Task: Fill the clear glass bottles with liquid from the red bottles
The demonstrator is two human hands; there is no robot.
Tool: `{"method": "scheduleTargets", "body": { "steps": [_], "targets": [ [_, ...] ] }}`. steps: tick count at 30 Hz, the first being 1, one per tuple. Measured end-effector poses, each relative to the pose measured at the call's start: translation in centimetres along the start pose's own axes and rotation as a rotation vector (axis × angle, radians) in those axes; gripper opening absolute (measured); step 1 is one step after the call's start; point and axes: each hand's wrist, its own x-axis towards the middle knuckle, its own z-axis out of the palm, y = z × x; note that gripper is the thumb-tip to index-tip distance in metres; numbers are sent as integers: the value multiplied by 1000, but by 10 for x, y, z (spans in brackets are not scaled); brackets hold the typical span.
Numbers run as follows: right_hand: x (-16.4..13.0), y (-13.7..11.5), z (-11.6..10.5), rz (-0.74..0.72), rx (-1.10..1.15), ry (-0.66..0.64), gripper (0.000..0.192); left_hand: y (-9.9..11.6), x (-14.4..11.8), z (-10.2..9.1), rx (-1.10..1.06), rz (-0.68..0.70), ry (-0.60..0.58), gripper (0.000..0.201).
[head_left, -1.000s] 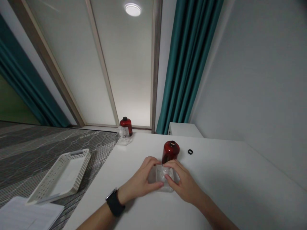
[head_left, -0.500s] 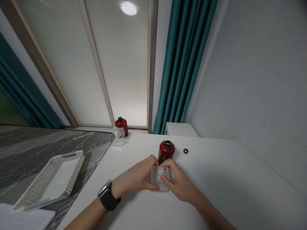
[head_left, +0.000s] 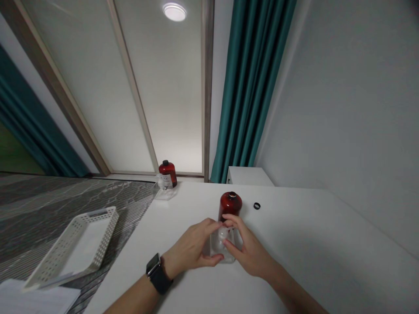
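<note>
A small clear square container stands on the white table in front of me, with a round translucent knob over its middle. My left hand curves round its left side, the thumb along the front and the fingers at the back. From the right, my right hand pinches the knob between thumb and fingers. Right behind both hands is a dark red bottle, uncapped at the neck and partly hidden by my fingers. A black ring lies to the bottle's right.
Another red bottle with a black cap stands at the far left table corner, beside a second clear container. Lower left are a white perforated basket and papers. A white cabinet stands beyond the table.
The view has shifted slightly. My left hand's fingers have come closer to the right hand behind the knob, and its wrist has turned a little. My right hand keeps its pinch.
</note>
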Motion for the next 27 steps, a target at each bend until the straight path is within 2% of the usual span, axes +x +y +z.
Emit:
{"method": "scheduleTargets", "body": {
  "steps": [8,13,18,24,27],
  "targets": [
    [2,-4,2,-11,32,15,58,5,1,-6,9,19,-28,67],
    [2,-8,-5,-40,75,-23,61,5,0,-8,-33,3,-51,68],
    [2,-6,-3,-21,46,45,59,5,-1,-8,-31,-17,-57,66],
    [1,-7,-4,-45,83,-5,63,4,-1,-11,-68,12,-56,69],
    [1,-6,-4,-37,47,17,63,4,-2,-15,-111,-15,-60,74]
  ]
}}
